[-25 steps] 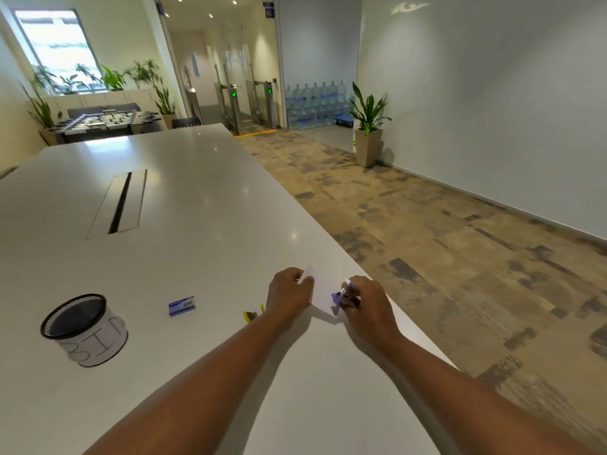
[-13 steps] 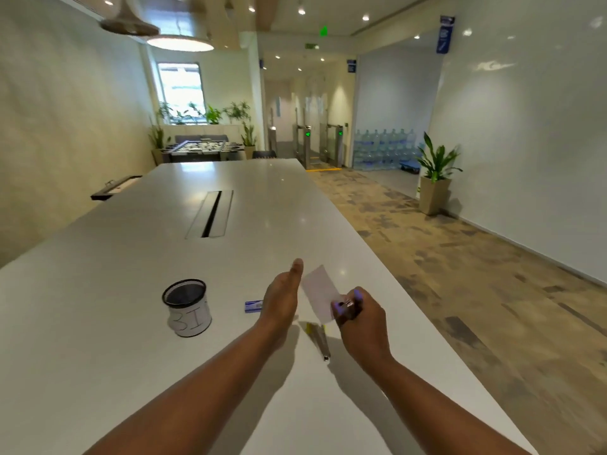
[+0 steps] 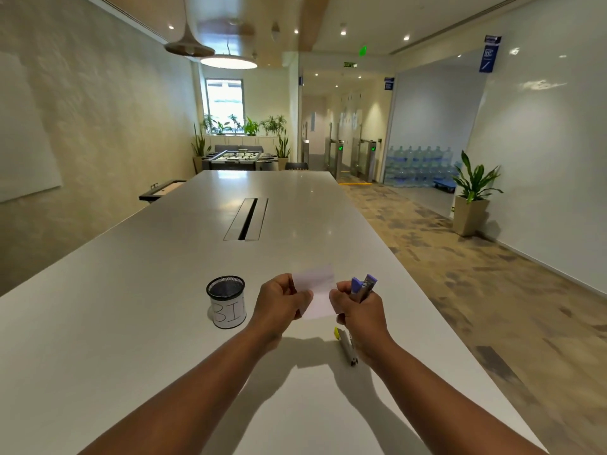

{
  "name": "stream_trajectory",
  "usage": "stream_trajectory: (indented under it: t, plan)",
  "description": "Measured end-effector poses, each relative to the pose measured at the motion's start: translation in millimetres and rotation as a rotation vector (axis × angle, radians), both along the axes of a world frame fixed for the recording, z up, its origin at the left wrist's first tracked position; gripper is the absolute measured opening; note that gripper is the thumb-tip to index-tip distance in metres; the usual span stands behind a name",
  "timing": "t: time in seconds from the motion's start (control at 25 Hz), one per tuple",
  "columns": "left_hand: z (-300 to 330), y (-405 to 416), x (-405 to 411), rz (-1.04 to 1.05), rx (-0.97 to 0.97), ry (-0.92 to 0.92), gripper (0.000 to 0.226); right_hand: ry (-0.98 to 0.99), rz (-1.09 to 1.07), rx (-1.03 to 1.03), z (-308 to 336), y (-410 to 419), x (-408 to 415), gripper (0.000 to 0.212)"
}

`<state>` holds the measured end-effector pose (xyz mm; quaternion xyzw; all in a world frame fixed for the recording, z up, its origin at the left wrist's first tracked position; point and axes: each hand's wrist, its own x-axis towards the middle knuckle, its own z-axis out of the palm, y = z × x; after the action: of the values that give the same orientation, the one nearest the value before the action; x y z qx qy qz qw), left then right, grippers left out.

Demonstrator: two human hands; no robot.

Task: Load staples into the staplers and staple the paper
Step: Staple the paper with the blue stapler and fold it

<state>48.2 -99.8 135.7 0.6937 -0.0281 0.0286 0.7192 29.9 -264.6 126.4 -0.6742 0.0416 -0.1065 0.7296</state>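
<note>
While our left hand (image 3: 282, 298) pinches the left edge of the paper (image 3: 316, 290), we hold the sheet raised above the table (image 3: 164, 290), directly between both hands. Our right hand (image 3: 356, 307) grips the purple stapler (image 3: 363, 285), long axis pointing up and away, and touches the paper's right edge. We judge the right hand nearer: the stapler mouth must swing left onto that edge.
</note>
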Motion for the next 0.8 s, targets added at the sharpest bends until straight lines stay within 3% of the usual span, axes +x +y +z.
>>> stream_trajectory:
  t: [0.12,0.24,0.36,0.44,0.56,0.8]
  plan:
    - [9,9,-3,-0.075,-0.055,-0.066,0.004,-0.031,0.068,-0.134,6,-3,0,0.011]
    - [12,13,-2,-0.023,0.158,-0.165,0.008,-0.014,0.094,-0.287,9,-6,2,0.007]
    - [7,11,1,0.061,0.293,-0.183,0.01,-0.037,0.101,-0.219,10,-6,2,0.007]
    - [4,9,1,0.154,0.279,-0.199,0.012,-0.042,0.089,-0.091,7,-4,1,0.009]
    - [1,3,-1,0.245,0.291,-0.255,0.015,-0.05,-0.038,-0.152,-3,2,1,0.014]
    - [2,-3,-3,0.218,0.396,-0.295,0.017,-0.328,-0.179,-0.347,-6,9,-3,0.036]
